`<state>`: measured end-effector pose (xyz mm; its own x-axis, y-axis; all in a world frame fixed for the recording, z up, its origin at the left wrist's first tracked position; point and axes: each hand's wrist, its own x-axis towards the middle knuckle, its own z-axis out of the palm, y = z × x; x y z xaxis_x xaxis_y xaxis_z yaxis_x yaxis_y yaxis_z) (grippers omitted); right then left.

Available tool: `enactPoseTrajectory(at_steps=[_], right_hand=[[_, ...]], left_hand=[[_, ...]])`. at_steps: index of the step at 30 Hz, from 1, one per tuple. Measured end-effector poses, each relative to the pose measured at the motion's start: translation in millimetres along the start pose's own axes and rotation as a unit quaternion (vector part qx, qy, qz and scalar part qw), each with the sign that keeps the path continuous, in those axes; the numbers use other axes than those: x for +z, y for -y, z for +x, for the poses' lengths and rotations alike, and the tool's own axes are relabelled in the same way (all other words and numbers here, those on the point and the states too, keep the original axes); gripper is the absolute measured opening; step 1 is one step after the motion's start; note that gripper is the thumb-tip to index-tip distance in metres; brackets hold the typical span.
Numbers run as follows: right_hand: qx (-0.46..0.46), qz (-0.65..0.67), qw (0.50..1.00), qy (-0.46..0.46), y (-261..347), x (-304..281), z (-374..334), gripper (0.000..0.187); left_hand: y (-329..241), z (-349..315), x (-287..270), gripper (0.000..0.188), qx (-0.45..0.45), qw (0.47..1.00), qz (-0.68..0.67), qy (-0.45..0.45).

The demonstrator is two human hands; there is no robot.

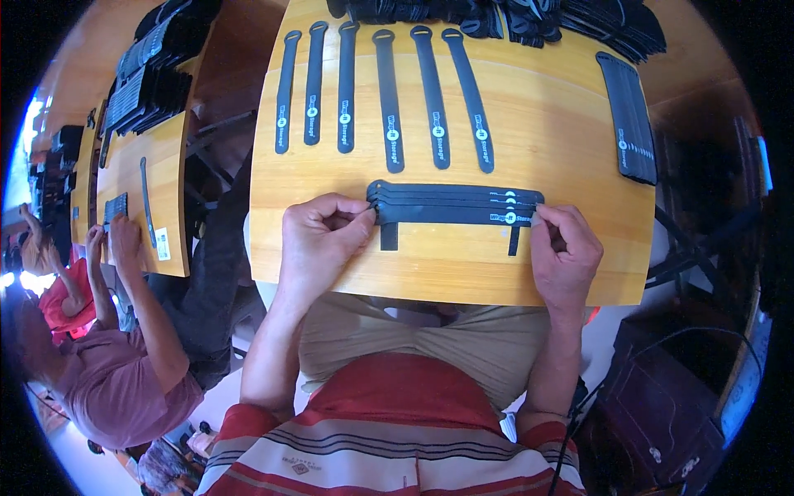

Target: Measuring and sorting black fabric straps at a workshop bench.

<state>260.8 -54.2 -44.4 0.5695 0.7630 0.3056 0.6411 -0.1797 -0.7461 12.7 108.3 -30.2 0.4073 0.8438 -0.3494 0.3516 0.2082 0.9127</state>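
A small stack of black hook-and-loop storage straps (447, 204) lies crosswise near the front of the wooden table (322, 178), its layers fanned slightly so several edges show. My left hand (318, 244) pinches the stack's left end between thumb and fingers. At the other end, my right hand (568, 252) grips with thumb and curled fingers. Two short black strips poke out below the stack, a wider one (389, 237) at left and a narrower one (514, 241) at right; their upper parts are hidden. Beyond it, several single straps (346, 91) lie in a row, slotted ends pointing away.
A thick strap stack (626, 120) lies along the table's right edge. More black straps (612, 23) are heaped at the far edge. To the left, a co-worker (124, 372) handles straps at another wooden table (169, 207), which also bears piled straps (153, 91).
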Motion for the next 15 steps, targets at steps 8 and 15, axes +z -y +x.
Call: enactPoseTrajectory(at_steps=[8,15], right_hand=[[0.003,-0.005,1.0,0.006,2.6,-0.2,-0.7,0.01],[-0.013,-0.013,1.0,0.005,1.8,-0.5,-0.4,0.01]], left_hand=[[-2.2,0.7,-0.5,0.008,0.005,1.0,0.019,0.004],[-4.9,0.0,-1.2,0.008,0.014,1.0,0.016,0.018]])
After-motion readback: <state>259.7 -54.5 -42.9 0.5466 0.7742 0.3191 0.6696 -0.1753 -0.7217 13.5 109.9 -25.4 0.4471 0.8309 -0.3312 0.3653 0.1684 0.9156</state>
